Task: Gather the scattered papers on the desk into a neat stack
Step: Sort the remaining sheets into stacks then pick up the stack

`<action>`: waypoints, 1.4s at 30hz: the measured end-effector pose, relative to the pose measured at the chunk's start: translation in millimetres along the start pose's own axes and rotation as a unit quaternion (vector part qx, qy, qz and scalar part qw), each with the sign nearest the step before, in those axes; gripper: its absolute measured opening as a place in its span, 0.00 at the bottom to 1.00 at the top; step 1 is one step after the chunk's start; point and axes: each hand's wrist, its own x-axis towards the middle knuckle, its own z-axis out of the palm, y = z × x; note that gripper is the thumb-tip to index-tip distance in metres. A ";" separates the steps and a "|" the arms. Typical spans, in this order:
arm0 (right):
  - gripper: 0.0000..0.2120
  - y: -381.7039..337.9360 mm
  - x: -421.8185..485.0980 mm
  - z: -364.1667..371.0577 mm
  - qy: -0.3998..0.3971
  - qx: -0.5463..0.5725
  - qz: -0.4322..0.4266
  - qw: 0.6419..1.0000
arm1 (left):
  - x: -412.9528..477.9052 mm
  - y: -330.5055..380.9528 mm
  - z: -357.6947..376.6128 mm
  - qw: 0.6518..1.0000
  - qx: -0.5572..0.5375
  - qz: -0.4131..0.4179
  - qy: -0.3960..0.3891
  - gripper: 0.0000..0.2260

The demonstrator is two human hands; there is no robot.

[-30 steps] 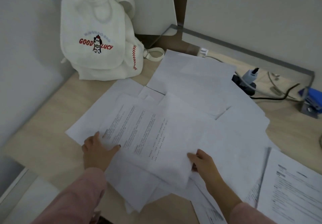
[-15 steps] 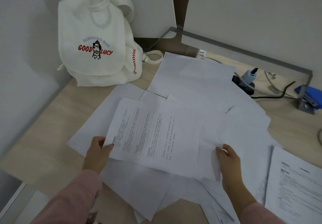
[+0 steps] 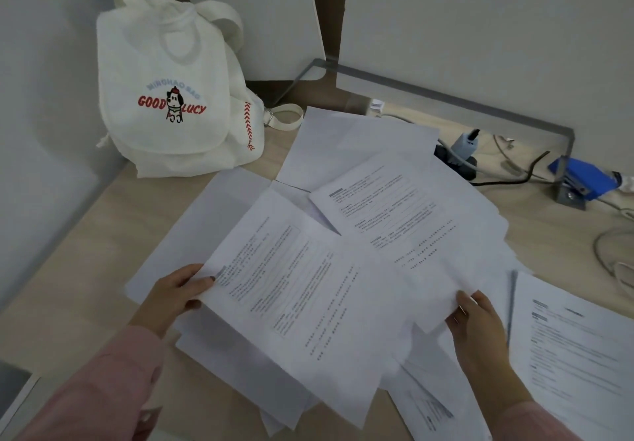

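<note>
As they lie overlapped, papers white, text-printed, askew

White papers lie overlapping across the bench, some printed, some blank. The left hand pinches one printed sheet by its left edge; the right hand seems to hold a second printed sheet by its near corner. Another printed page lies flat far right.

White backpack, blue stapler, cables
</note>
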 end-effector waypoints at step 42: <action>0.11 16.8 10.3 16.5 0.036 -0.250 0.099 0.962 | -19.9 -57.9 35.7 0.985 -0.114 -0.103 0.078 0.16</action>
